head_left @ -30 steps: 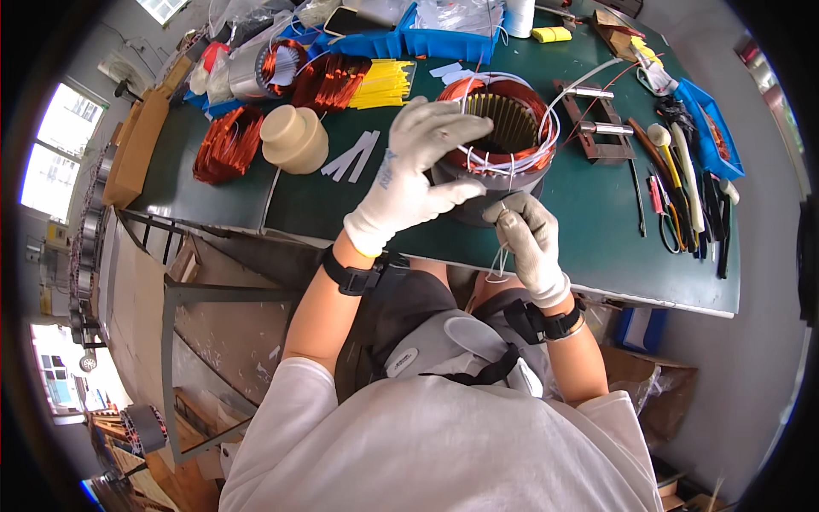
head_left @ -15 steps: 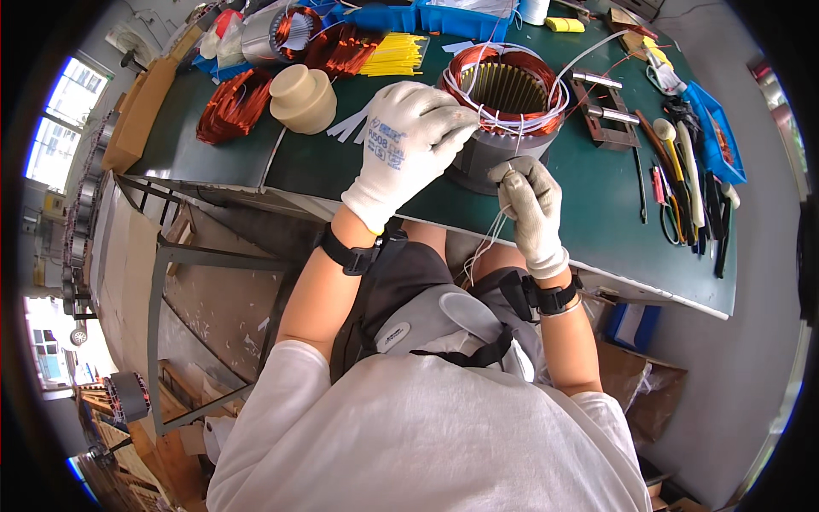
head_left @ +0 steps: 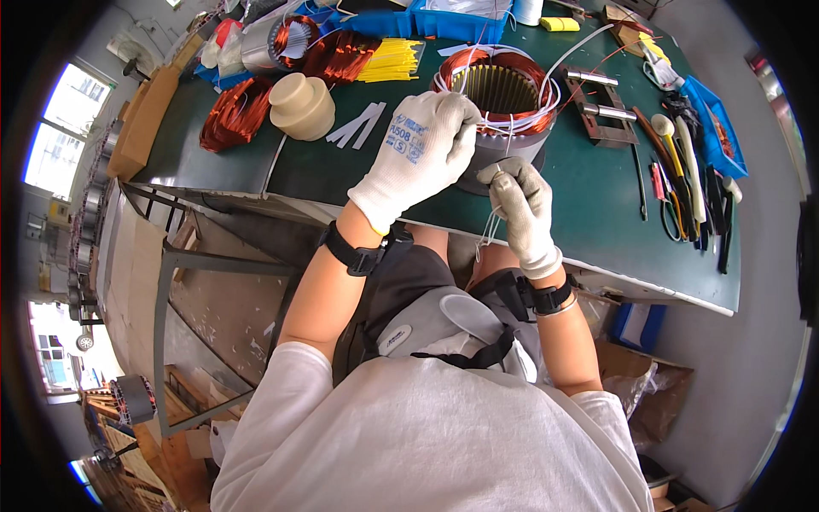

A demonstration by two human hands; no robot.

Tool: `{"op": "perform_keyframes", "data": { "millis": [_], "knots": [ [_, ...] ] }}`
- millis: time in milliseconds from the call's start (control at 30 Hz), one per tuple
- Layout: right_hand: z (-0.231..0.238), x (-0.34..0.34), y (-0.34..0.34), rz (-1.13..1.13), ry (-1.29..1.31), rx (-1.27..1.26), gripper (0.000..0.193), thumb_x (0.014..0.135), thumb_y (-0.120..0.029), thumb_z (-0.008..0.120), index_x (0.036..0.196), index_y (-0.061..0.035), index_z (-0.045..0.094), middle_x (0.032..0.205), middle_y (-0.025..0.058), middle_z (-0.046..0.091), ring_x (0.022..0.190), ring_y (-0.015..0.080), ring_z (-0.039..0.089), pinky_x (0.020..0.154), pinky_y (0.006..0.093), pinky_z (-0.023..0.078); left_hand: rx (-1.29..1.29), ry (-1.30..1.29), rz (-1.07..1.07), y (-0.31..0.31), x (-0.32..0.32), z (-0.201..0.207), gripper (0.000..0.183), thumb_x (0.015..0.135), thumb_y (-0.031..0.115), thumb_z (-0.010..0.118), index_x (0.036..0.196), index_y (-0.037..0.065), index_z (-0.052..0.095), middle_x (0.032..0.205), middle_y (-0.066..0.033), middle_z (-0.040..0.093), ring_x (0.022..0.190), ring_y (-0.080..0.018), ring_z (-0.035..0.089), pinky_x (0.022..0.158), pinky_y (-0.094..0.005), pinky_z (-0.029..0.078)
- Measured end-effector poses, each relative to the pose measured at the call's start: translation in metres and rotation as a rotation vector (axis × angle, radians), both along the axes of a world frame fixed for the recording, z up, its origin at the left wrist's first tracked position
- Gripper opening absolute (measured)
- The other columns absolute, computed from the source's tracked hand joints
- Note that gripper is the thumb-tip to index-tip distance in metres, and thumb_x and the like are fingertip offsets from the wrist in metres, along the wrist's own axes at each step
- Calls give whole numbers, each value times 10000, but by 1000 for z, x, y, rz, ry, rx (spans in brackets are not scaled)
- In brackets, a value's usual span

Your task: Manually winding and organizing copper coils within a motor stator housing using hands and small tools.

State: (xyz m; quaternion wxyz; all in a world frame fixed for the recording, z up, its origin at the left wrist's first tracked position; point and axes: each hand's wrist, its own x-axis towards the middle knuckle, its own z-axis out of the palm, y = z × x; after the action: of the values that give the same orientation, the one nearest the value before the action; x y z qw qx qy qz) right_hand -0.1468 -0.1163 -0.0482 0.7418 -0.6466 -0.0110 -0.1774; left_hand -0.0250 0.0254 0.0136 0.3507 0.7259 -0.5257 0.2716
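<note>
A motor stator (head_left: 493, 159) stands on the bench before me, its grey body topped by copper windings (head_left: 541, 75) with white sleeved leads (head_left: 556, 90) looped around them. White lacing cord (head_left: 510, 125) runs down over the near side of the winding. My left hand (head_left: 433, 141), in a white glove, is closed at the stator's near left rim; whatever its fingers grip is hidden. Lower, in front of the stator body, my gloved right hand (head_left: 522, 205) pinches the cord between thumb and fingers. Loose cord strands (head_left: 488, 229) dangle beneath it over the bench edge.
Left of the stator are white strips (head_left: 357, 126), a cream stepped cylinder (head_left: 302, 106), copper coils (head_left: 237, 114) and yellow strips (head_left: 389, 61). On the right lie a metal fixture (head_left: 601, 107), several hand tools (head_left: 682, 175) and a blue bin (head_left: 713, 128). Blue trays (head_left: 461, 24) line the back.
My left hand has shifted right and slightly down, its fingers more curled, uncovering the white strips. The right hand has moved slightly left, still pinching the cord.
</note>
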Motion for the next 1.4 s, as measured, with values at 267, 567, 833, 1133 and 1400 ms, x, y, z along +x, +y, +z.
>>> {"op": "perform_keyframes", "data": {
  "millis": [267, 567, 833, 1133, 1400],
  "knots": [
    [-1, 1, 1, 31, -19, 12, 199, 987, -166, 570, 993, -5, 685, 804, -25, 575, 703, 48, 430, 646, 228, 392, 35, 55, -8, 0, 4, -3, 122, 851, 46, 678, 957, 78, 627, 884, -86, 664, 836, -314, 636, 756, -423, 498],
    [-1, -1, -1, 39, -30, 45, 199, 990, -146, 551, 994, 11, 673, 911, 34, 660, 806, 82, 534, 769, 252, 457, 5, 76, -26, -3, 5, -2, 109, 830, 51, 712, 925, 83, 671, 898, -75, 663, 858, -294, 640, 783, -401, 508],
    [-2, -3, -5, 40, -29, 17, 208, 987, -153, 545, 991, 14, 670, 931, 55, 665, 855, 103, 559, 816, 270, 461, 22, 228, -66, 9, 8, 8, 126, 851, 57, 707, 971, 95, 707, 994, -83, 641, 804, -214, 660, 708, -325, 540],
    [-1, -4, -5, 27, -30, 22, 228, 979, -190, 568, 978, 9, 679, 746, -32, 529, 658, 37, 414, 607, 221, 361, -22, 249, -79, 16, 5, 3, 174, 845, 8, 703, 1007, 72, 698, 1039, -89, 694, 1001, -261, 661, 889, -358, 526],
    [-1, -5, -3, 54, -25, 79, 232, 988, -197, 561, 993, 6, 672, 716, -54, 493, 646, 28, 389, 588, 207, 325, -48, 248, -81, 17, 6, 0, 176, 845, 13, 712, 1014, 61, 695, 1033, -90, 696, 1001, -270, 663, 887, -362, 530]
  ]
}}
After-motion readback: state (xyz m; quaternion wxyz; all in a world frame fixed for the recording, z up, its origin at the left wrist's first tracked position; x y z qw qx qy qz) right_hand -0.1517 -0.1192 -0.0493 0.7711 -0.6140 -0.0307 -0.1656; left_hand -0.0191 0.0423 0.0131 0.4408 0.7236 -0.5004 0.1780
